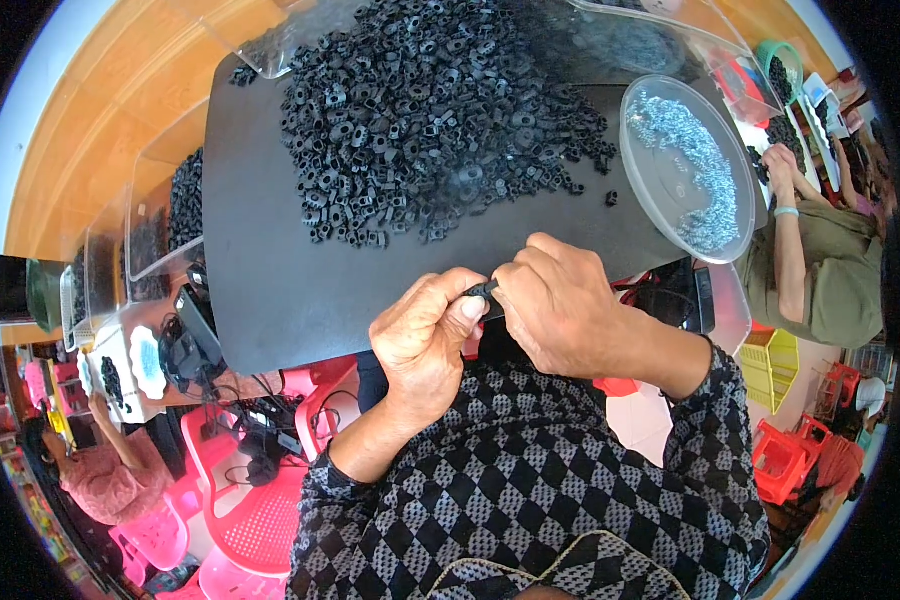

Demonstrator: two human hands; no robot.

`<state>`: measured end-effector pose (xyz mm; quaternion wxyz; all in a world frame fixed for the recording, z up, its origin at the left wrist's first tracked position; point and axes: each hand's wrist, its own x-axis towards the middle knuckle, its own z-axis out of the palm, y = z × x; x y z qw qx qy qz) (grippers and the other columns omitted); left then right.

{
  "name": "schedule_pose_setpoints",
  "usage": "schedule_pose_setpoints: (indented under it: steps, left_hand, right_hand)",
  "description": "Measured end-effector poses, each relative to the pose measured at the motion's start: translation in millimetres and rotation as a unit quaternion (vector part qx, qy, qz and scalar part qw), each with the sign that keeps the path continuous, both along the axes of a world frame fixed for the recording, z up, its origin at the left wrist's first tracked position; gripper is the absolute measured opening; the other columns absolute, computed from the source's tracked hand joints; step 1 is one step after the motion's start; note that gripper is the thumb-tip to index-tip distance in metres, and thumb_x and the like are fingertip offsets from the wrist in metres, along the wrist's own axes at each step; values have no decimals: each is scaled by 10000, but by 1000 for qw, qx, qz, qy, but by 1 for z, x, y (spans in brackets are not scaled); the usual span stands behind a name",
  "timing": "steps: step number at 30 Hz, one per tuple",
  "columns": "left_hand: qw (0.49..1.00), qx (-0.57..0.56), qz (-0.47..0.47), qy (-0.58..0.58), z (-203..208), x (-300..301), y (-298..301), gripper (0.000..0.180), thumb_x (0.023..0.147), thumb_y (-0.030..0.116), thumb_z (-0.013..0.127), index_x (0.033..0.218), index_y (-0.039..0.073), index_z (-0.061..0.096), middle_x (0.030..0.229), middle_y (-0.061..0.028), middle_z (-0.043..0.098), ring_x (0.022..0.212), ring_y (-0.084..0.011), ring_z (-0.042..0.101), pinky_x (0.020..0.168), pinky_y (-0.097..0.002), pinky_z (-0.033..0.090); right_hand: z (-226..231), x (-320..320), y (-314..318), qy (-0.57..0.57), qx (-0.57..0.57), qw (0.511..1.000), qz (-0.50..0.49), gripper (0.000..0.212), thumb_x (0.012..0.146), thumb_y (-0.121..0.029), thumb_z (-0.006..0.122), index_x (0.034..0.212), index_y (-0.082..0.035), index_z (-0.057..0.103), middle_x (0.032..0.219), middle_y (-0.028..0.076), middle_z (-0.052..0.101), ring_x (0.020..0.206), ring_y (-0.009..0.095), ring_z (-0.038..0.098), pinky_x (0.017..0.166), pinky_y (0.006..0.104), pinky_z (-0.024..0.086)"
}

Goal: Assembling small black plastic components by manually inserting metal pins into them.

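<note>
Between my two hands, just off the near edge of the dark table, is a small black plastic part (481, 290). My left hand (425, 325) pinches it between thumb and forefinger. The closed fingers of my right hand (555, 300) meet its right end; whether they grip the part itself or some tiny piece at it is hidden. Beyond my hands a large heap of similar black plastic parts (400, 120) covers the far half of the table. To the right, a round clear plastic lid (675, 185) holds many tiny shiny metal pieces (710, 190) along its rim.
Clear plastic bins (160, 210) with black parts stand at the left. A pink plastic chair (255, 520) and tangled black cables (260, 430) are at lower left. One person (120, 470) works at the left, another (815, 250) at the right. A yellow crate (770, 370) sits lower right.
</note>
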<state>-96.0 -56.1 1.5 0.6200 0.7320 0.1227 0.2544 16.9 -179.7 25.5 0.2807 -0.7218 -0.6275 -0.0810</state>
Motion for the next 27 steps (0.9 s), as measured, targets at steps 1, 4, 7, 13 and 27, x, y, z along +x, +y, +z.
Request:
schedule_pose_setpoints:
  steps: [1,4,7,13,27]
  left_hand:
    - [1000,0,0,0,1,0,-2,111,841,15,645,934,-46,652,771,-59,631,573,-90,555,513,-196,460]
    - [999,-1,38,2,2,1,-6,108,796,-16,667,902,-25,647,673,-44,564,555,-106,516,497,-245,414]
    - [995,79,53,-8,-2,1,-5,105,787,-10,672,888,-22,646,653,-62,550,534,-139,514,490,-266,411]
    - [988,126,79,-35,-4,2,-7,99,776,-21,670,872,-20,643,636,-77,547,523,-187,521,487,-288,415]
    - [998,-61,3,5,-5,0,-2,120,866,47,630,939,-47,640,766,-49,624,591,-79,539,533,-197,447]
  right_hand:
    - [0,-1,0,0,0,1000,0,201,658,-92,652,722,-50,467,644,76,444,610,246,471,530,354,409]
    - [-3,-2,2,-17,39,999,-1,195,645,-81,642,712,-53,461,645,71,420,604,235,450,526,338,400]
    - [-8,-2,2,-26,51,998,-2,191,630,-72,634,711,-49,462,641,67,405,598,229,438,524,331,392]
    - [-14,-1,2,-7,56,998,9,185,621,-60,624,715,-46,465,635,73,397,593,232,439,521,330,391]
    - [-15,13,3,137,68,986,61,178,702,-76,637,733,-42,465,649,94,513,603,294,528,537,404,422]
